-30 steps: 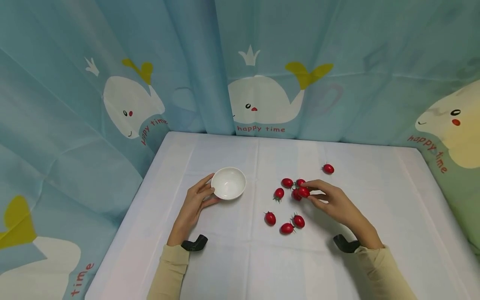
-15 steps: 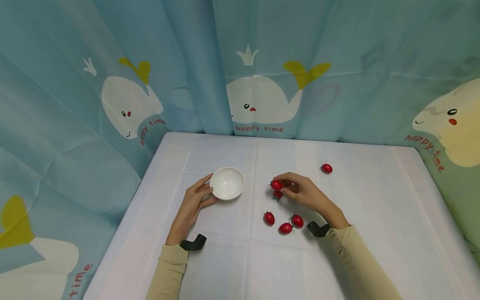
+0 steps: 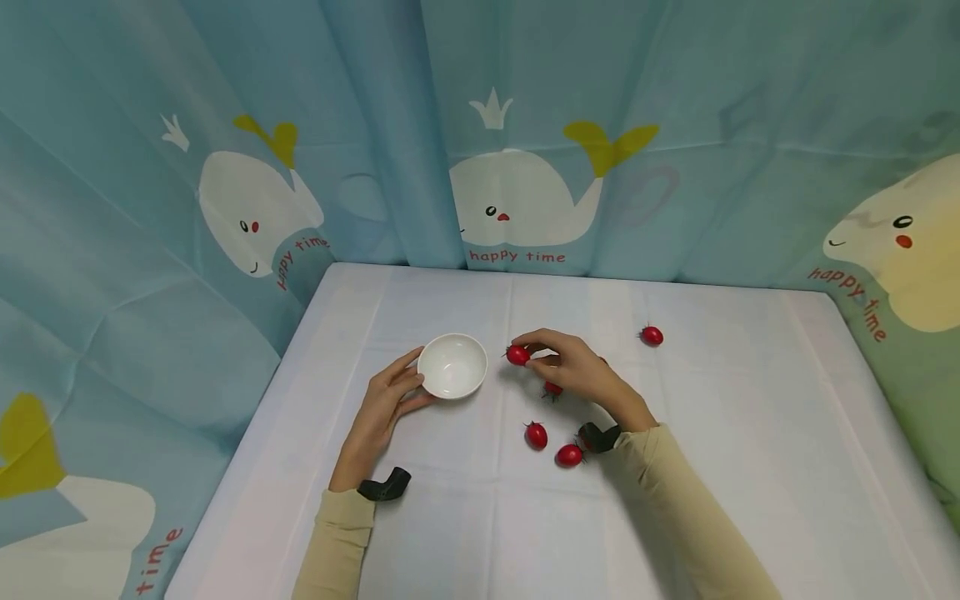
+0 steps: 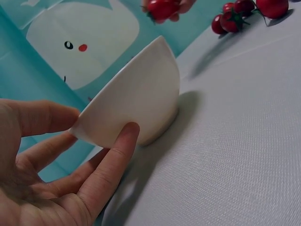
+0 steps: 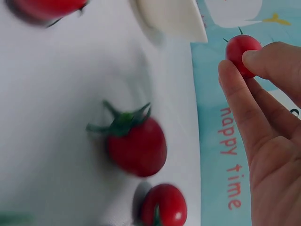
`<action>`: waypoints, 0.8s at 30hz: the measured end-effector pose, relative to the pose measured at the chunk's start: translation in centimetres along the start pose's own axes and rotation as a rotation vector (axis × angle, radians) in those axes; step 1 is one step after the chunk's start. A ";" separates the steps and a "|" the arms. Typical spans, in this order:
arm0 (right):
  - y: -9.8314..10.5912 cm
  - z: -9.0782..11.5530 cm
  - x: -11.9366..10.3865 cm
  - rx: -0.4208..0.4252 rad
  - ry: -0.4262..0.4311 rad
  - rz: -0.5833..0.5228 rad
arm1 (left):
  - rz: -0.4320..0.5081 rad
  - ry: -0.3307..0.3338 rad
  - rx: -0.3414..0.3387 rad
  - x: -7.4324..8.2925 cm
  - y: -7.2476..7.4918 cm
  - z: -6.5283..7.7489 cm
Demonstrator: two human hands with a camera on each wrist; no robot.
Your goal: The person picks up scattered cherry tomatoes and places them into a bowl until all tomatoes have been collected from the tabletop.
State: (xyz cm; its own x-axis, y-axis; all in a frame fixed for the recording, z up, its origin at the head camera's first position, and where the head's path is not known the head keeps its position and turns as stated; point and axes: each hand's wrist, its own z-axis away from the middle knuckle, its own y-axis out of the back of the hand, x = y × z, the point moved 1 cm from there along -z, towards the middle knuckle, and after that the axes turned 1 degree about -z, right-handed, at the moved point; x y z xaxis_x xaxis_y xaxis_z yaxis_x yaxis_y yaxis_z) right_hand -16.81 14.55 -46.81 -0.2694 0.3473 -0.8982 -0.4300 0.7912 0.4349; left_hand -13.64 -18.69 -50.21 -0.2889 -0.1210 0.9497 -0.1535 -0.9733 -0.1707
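Note:
My left hand (image 3: pixel 384 408) holds the left side of a small white bowl (image 3: pixel 453 367) on the table. In the left wrist view its fingers (image 4: pixel 110 172) pinch the bowl's rim and touch its outer wall (image 4: pixel 141 89). Between thumb and fingertips, my right hand (image 3: pixel 577 367) pinches a red cherry tomato (image 3: pixel 517 355), held above the table just right of the bowl. The right wrist view also shows this tomato (image 5: pixel 242 54) off the cloth. Under the right hand lies another tomato (image 3: pixel 552 389), partly covered; others behind the hand are mostly hidden.
Nearer the front lie two more tomatoes, one on the left (image 3: pixel 536 435) and one beside it (image 3: pixel 569 455). A single tomato (image 3: pixel 652 336) sits at the back right. A white cloth covers the table (image 3: pixel 435 517). Blue curtains (image 3: pixel 390 125) with printed whales stand behind it.
My right hand has moved left with the pinched tomato, from the tomato cluster to beside the bowl. The left hand and bowl have stayed in place.

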 end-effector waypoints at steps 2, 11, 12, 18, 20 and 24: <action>-0.2 -0.5 -0.2 -0.004 -0.012 -0.014 | 0.003 0.003 0.000 0.0 0.0 0.0; -1.5 -2.6 -1.1 -0.019 0.011 -0.021 | 0.001 0.001 -0.003 0.0 0.1 0.1; -1.7 -2.9 -1.2 -0.022 0.016 -0.020 | 0.004 0.002 0.000 0.0 0.1 0.1; -2.9 -4.6 -2.1 -0.060 0.012 -0.046 | 0.010 0.002 0.012 0.0 0.2 0.1; -3.4 -5.1 -2.4 -0.073 0.014 -0.048 | 0.011 0.004 0.010 0.0 0.2 0.1; -4.2 -6.0 -2.8 -0.100 0.018 -0.027 | 0.030 0.006 0.009 0.0 0.1 0.0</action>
State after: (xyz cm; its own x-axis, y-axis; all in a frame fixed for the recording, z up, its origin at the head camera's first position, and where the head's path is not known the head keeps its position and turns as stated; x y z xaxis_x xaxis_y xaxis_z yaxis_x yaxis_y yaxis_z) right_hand -19.35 7.22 -45.72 -0.2719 0.3164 -0.9088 -0.5208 0.7457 0.4155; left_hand -13.67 -18.79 -50.27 -0.2993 -0.1494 0.9424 -0.1358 -0.9709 -0.1971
